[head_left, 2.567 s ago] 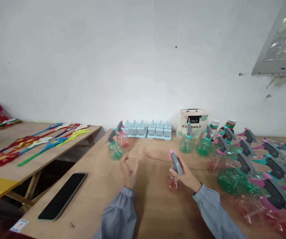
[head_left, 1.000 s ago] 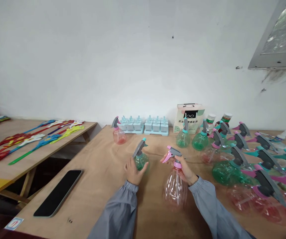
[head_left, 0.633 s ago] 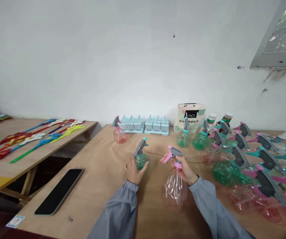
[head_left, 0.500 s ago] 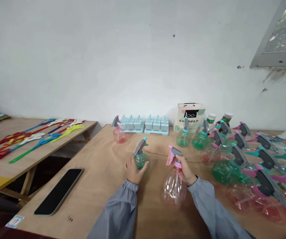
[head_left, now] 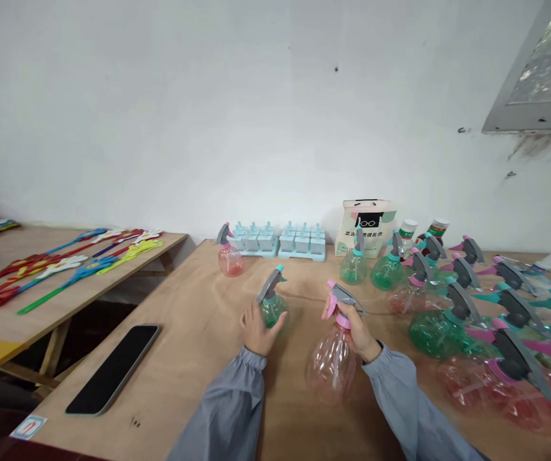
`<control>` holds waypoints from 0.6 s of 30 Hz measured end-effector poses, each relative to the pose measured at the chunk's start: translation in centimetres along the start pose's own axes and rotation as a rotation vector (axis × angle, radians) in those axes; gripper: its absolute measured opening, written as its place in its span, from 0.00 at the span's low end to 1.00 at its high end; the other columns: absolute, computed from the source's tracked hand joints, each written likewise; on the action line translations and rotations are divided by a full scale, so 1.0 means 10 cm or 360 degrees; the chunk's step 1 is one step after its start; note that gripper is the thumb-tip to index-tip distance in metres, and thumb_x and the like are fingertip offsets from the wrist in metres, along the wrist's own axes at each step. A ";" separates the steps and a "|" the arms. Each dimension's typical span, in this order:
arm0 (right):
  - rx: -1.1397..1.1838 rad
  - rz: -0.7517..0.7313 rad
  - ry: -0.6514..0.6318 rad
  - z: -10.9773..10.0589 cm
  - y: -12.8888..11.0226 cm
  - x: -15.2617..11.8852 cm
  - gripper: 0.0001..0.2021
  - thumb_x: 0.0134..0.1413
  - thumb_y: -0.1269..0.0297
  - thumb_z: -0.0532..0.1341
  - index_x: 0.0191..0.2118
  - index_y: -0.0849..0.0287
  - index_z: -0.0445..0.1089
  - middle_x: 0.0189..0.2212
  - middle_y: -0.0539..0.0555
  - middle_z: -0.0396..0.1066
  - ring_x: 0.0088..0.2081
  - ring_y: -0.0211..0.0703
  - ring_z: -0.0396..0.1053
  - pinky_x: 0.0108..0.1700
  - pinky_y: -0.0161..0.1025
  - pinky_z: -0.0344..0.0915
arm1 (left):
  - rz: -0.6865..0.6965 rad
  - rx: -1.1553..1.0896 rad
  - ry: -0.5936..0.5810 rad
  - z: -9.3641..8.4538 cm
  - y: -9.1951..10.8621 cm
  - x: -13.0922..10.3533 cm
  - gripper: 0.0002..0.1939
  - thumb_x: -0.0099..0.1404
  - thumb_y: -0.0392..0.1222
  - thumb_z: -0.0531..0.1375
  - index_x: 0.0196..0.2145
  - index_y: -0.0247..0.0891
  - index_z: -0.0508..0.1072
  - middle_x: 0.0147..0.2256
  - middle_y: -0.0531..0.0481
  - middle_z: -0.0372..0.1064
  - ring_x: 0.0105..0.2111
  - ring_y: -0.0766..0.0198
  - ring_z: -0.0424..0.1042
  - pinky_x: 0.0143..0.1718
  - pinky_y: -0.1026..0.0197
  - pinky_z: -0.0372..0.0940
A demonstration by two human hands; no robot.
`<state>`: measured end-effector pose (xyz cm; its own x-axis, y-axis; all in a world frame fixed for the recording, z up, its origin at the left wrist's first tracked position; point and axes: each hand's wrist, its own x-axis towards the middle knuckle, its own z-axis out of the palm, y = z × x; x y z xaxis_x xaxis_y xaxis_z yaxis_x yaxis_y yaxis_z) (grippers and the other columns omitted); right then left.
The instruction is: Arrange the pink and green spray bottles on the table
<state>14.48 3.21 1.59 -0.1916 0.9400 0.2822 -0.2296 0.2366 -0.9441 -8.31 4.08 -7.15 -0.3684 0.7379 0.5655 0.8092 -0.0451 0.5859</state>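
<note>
Near the middle of the table stands a green spray bottle (head_left: 275, 308) with a grey and teal head. My left hand (head_left: 260, 330) is wrapped round its near side, thumb on the right. To the right, my right hand (head_left: 358, 330) grips a pink spray bottle (head_left: 331, 365) by the neck, just under its grey and pink head. This bottle tilts a little, its base toward the lower left. Another pink spray bottle (head_left: 231, 260) stands upright farther back on the left.
Several green and pink spray bottles (head_left: 441, 333) crowd the right side. Light blue moulds (head_left: 303, 243) and a paper bag (head_left: 345, 237) stand by the wall. A black phone (head_left: 114, 368) lies at the left edge. Colourful hand-shaped sticks (head_left: 83, 272) lie on a second table (head_left: 76, 301).
The pink bottle in my right hand has tilted slightly, its base shifting to the left. My left hand and the green bottle have stayed in place.
</note>
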 end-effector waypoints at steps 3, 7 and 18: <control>-0.0108 -0.0109 0.0076 -0.06 0.04 0.02 0.18 0.55 0.48 0.57 0.24 0.55 0.72 0.26 0.54 0.73 0.31 0.43 0.69 0.32 0.38 0.65 | -0.0013 -0.0004 -0.0017 0.00 -0.01 0.00 0.35 0.56 0.60 0.60 0.55 0.37 0.62 0.49 0.37 0.69 0.52 0.44 0.68 0.53 0.42 0.59; -0.0414 -0.0201 0.0412 -0.26 -0.02 0.12 0.14 0.51 0.49 0.63 0.28 0.55 0.75 0.24 0.52 0.72 0.31 0.44 0.67 0.34 0.40 0.65 | -0.0021 -0.0013 -0.0036 0.00 -0.01 0.00 0.35 0.56 0.61 0.60 0.55 0.37 0.62 0.49 0.37 0.69 0.53 0.43 0.68 0.54 0.41 0.59; -0.0836 -0.0370 0.1076 -0.78 0.11 0.31 0.21 0.50 0.47 0.64 0.41 0.60 0.75 0.25 0.47 0.68 0.28 0.38 0.64 0.35 0.37 0.63 | 0.0023 0.0007 -0.0011 -0.02 0.01 0.00 0.34 0.56 0.60 0.60 0.54 0.36 0.63 0.47 0.37 0.70 0.51 0.43 0.69 0.52 0.41 0.60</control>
<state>21.09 8.36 0.07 0.4484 0.7587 0.4725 0.3070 0.3657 -0.8786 -8.34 3.98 -6.95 -0.3536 0.7418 0.5699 0.8164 -0.0527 0.5751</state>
